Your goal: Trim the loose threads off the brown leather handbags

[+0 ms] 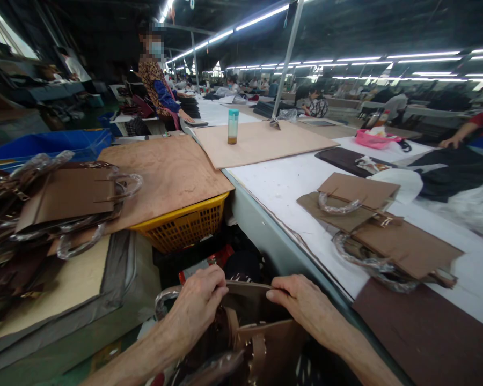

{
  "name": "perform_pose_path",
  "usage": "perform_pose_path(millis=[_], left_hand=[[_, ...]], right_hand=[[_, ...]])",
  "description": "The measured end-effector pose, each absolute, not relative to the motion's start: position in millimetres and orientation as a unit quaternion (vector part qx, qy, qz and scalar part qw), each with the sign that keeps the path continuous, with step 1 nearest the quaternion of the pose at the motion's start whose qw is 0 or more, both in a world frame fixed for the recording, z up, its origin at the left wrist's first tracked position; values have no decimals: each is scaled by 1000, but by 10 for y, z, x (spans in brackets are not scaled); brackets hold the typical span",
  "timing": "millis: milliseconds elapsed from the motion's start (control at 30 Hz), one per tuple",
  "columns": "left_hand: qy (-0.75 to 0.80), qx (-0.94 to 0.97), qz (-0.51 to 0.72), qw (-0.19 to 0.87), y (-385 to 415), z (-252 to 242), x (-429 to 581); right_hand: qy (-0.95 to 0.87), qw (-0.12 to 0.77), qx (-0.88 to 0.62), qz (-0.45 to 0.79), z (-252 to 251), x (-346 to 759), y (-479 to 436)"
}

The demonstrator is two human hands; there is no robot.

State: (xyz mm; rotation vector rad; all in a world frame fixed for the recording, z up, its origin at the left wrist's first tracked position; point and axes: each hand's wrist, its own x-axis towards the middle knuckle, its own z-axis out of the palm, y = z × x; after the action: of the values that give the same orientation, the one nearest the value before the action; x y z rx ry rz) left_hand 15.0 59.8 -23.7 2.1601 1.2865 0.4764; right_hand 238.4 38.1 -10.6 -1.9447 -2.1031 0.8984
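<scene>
A brown handbag [271, 343] is in front of me at the bottom of the head view, its mouth facing up and spread apart. My left hand [203, 295] pinches the bag's far rim on the left, fingers curled over the edge. On the right part of the same rim, my right hand [301, 297] grips with thumb and fingers. A plastic-wrapped handle [167, 297] shows left of my left hand. The bag's lower part is hidden by my arms and the frame edge.
Brown handbags [72, 195] are piled at left, and more brown bags [406, 246] lie on the white table [265, 187] at right. A yellow crate [185, 222] sits under a tan board [173, 171]. A bottle [233, 127] stands farther back. A co-worker [156, 86] stands beyond.
</scene>
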Motion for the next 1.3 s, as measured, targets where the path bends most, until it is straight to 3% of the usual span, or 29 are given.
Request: perform_pose_path(millis=[433, 733, 900, 1300], left_hand=[[497, 802, 165, 288, 615, -237, 213], [509, 792, 157, 298, 623, -206, 229], [513, 789, 148, 305, 617, -184, 248], [531, 777, 130, 312, 594, -129, 304]], right_hand=[[-737, 27, -632, 238, -154, 2320, 478], [-718, 82, -627, 291, -121, 2281, 530], [-668, 64, -624, 399, -85, 2324, 567], [-669, 54, -610, 421, -98, 2348, 544]])
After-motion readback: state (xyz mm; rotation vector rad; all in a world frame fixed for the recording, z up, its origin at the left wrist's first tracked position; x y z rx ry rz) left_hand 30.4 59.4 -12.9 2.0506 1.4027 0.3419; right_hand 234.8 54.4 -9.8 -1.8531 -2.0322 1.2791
